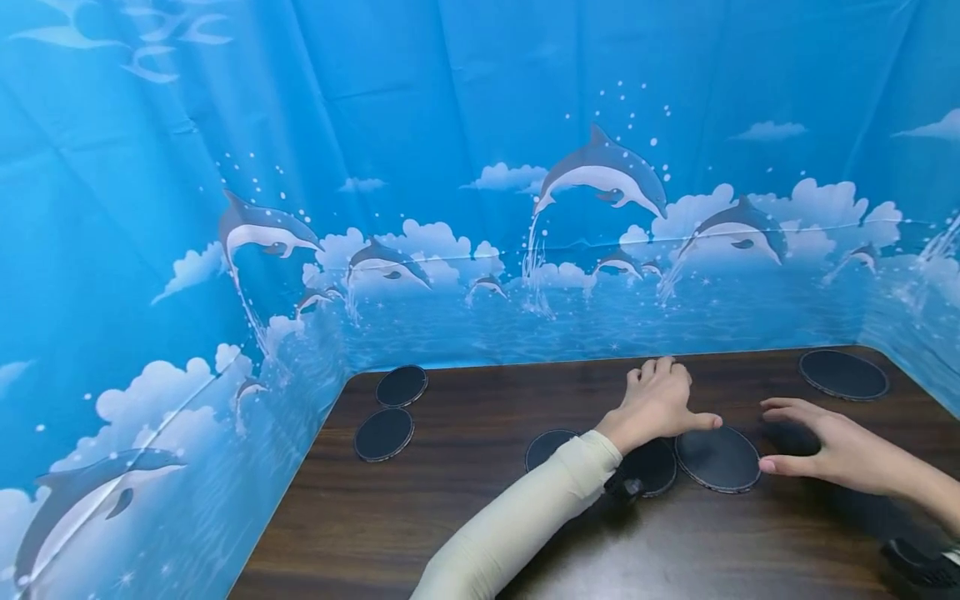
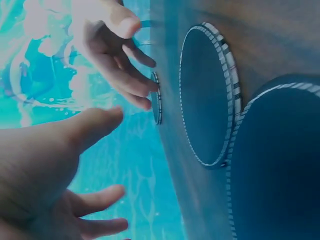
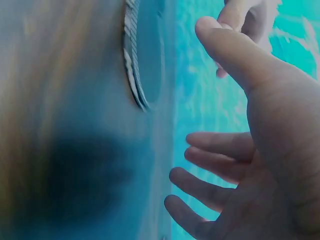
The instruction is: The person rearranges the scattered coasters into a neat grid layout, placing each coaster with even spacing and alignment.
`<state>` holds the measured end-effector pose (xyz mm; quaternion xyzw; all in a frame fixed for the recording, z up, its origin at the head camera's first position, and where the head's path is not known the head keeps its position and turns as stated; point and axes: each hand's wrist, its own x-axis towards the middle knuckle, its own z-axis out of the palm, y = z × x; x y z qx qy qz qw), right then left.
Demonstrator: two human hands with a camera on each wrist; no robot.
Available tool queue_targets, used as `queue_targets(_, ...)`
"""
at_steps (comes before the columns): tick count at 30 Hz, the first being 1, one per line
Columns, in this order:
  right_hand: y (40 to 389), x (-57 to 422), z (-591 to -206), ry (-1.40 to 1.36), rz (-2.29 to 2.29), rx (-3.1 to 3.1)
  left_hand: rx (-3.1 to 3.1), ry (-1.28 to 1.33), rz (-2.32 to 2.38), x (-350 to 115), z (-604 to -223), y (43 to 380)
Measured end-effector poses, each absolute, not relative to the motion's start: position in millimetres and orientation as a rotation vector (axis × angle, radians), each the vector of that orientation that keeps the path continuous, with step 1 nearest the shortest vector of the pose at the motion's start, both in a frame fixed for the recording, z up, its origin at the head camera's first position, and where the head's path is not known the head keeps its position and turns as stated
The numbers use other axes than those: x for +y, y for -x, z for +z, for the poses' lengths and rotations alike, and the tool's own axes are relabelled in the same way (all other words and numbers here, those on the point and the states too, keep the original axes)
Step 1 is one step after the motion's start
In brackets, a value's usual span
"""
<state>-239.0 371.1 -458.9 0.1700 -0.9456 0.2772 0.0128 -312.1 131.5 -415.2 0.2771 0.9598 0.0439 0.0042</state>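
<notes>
My left hand point(image 1: 660, 400) hovers over the table with its fingers loosely spread, holding nothing. Below and beside it lie several flat, round black mats with pale striped rims: a larger mat point(image 1: 718, 462), one partly hidden by my wrist point(image 1: 654, 468), and a smaller one point(image 1: 546, 448) behind my sleeve. To the right, my right hand point(image 1: 840, 446) is held above the wood, thumb apart from the fingers, near the larger mat's right edge. Both palms look bare in the left wrist view, where a mat point(image 2: 207, 100) lies beside a bigger, nearer one point(image 2: 280, 165).
Two small round mats, one behind point(image 1: 402, 386) and one in front point(image 1: 384, 434), lie at the table's left. Another mat point(image 1: 843, 373) is near the back right corner. A blue dolphin-print curtain point(image 1: 465, 125) encloses the brown table point(image 1: 450, 500).
</notes>
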Motion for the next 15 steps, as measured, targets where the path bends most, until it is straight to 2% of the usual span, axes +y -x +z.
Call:
queue_targets(7, 252.8, 422.4, -444.7, -0.344, 0.756, -3.008, 2.990, -0.937, 0.271, 178.1, -403.8, 332.8)
queue_targets(15, 270.7, 490.1, -439.9, -0.217, 0.488, -3.019, 2.983, -0.950, 0.287, 223.3, -414.6, 353.7)
